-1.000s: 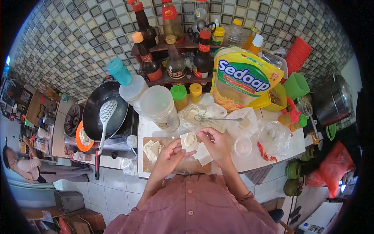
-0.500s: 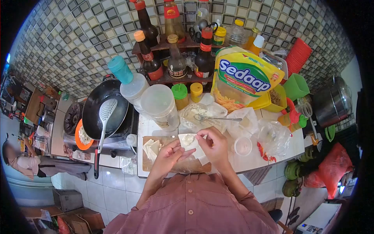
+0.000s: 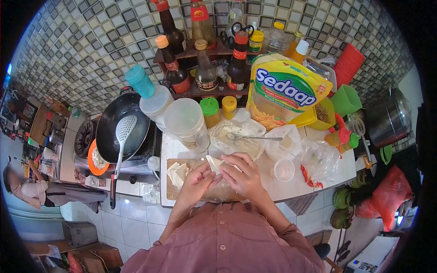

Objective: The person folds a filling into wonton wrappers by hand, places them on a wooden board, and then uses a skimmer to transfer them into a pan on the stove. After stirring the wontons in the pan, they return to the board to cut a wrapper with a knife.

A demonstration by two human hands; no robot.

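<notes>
A pale dumpling wrapper (image 3: 213, 162), folded over, is held up between my two hands above a wooden board (image 3: 227, 196). My left hand (image 3: 198, 180) grips its left side, and my right hand (image 3: 240, 174) closes on its right side. The fold hides the filling. On the board, left of my hands, lies a stack of square wrappers (image 3: 177, 173). Just beyond my hands a clear plastic bag of whitish filling (image 3: 232, 136) has a metal spoon (image 3: 266, 138) lying across it.
A wok (image 3: 132, 141) with a slotted spatula (image 3: 124, 132) sits on the stove at left. Clear jars (image 3: 185, 120), a Sedaap bag (image 3: 287, 86) and sauce bottles line the back. A small tub (image 3: 284, 170) stands at right. Another person (image 3: 45, 191) is at far left.
The wrapper lay open with a dab of filling showing; now it is folded over. My right hand has turned and come down over the wrapper's right side.
</notes>
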